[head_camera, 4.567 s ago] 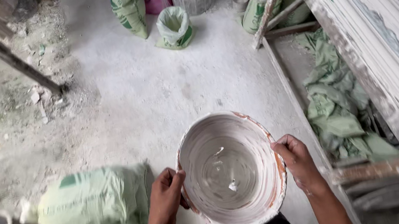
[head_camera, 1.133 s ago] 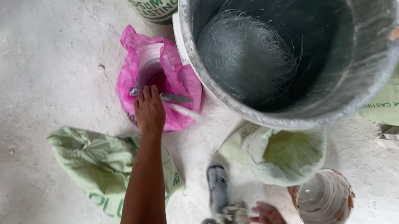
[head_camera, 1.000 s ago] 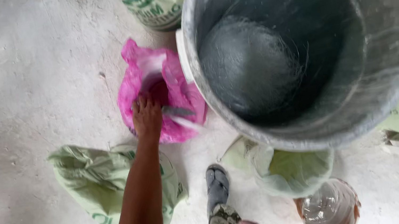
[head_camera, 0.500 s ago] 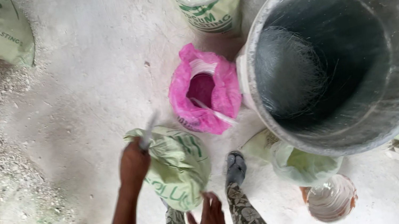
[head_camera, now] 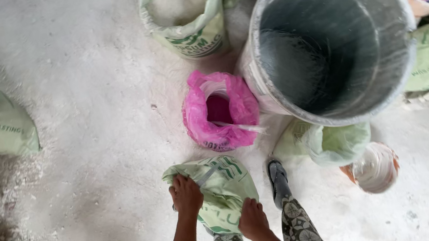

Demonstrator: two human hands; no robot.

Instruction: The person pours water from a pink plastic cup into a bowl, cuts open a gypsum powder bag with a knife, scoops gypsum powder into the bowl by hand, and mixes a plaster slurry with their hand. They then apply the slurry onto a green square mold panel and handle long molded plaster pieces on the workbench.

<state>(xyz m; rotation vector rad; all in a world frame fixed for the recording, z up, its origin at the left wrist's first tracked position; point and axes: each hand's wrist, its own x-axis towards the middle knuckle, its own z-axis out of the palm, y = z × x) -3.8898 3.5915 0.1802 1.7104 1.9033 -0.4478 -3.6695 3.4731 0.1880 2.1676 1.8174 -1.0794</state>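
**Both hands on green sack, floor level**

Landmark: pink bag (head_camera: 220, 111). The green sack (head_camera: 220, 186) lies on the dusty floor (head_camera: 83, 131) just below the pink bag. Left hand (head_camera: 186, 194) grips the sack's left edge, fingers curled shut over the fabric. Right hand (head_camera: 253, 221) presses its lower right corner; fingers appear closed on it, though partly hidden. An open sack of white powder (head_camera: 181, 10) stands above the pink bag. A large grey drum (head_camera: 328, 37) stands right of it, touching. A small bowl (head_camera: 374, 167) sits lower right.

Green sacks (head_camera: 184, 9); pink bag (head_camera: 219, 111)
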